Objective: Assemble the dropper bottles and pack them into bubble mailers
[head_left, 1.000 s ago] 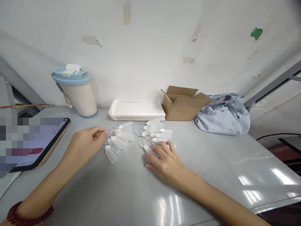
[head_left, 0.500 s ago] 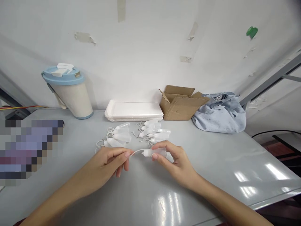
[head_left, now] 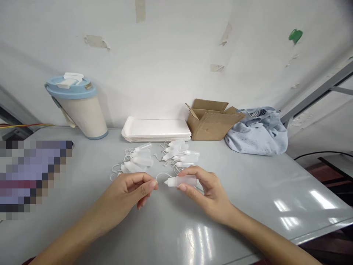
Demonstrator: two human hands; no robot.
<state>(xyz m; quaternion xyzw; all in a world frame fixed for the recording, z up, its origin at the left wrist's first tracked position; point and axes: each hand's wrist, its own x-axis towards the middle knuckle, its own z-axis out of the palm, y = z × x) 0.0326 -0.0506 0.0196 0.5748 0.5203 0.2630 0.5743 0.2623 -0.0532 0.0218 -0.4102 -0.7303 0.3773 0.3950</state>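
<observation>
My right hand [head_left: 211, 193] grips a small translucent dropper bottle [head_left: 185, 180] between thumb and fingers, its white pointed tip facing left. From the neck of the bottle a thin white cord [head_left: 164, 173] arches over to my left hand [head_left: 135, 189], whose thumb and forefinger are pinched on its far end. Just beyond my hands lie two loose groups of similar bottles, a left group [head_left: 142, 161] and a right group [head_left: 176, 151], most with cords trailing to the left.
Along the wall stand a cream tumbler with a blue lid [head_left: 82, 106], a stack of white trays or sleeves [head_left: 157, 129], an open cardboard box [head_left: 212, 125] and a bunched light-blue cloth [head_left: 259, 134]. A pixelated flat object [head_left: 33, 173] lies on the grey table [head_left: 154, 235] at left.
The cord has gone from stretched nearly straight to a higher, looser arch. The bottle's tip has shifted slightly left and down. Both hands keep their hold.
</observation>
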